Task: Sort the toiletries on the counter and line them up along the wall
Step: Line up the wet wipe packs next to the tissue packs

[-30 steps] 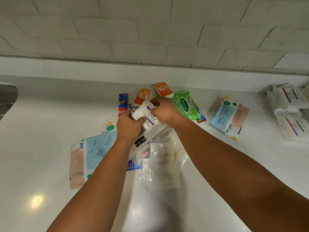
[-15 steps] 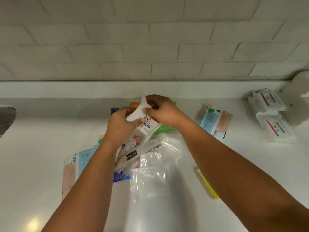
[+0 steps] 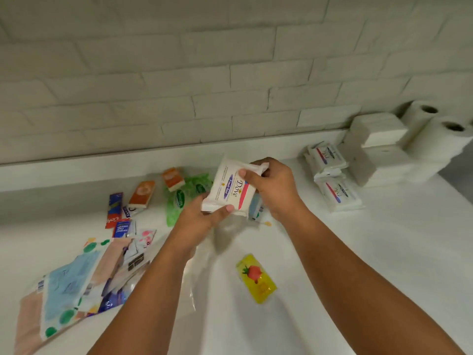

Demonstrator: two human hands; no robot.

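A white Dove soap pack [image 3: 227,187] hangs above the white counter [image 3: 358,252], held between both hands. My left hand [image 3: 202,217] grips its lower end and my right hand [image 3: 271,187] pinches its upper right end. Beneath them lie green wipe packs [image 3: 179,198], two orange packets [image 3: 142,193], a red and blue toothpaste box [image 3: 114,208] and a blue sachet [image 3: 122,228]. A pile of blue and tan face-mask packs [image 3: 64,285] covers the near left. A yellow strawberry packet [image 3: 257,278] lies alone in front.
Two white Dove packs [image 3: 335,183] sit by the wall at the right, beside stacked white tissue packs [image 3: 378,147] and two paper rolls [image 3: 440,139]. A brick wall [image 3: 204,73] rises behind a low ledge. Clear plastic bags [image 3: 199,265] lie under my left forearm.
Both hands lifted the Dove pack off the pile and carried it up and right. The view swung right, bringing in the paper rolls and the yellow packet.
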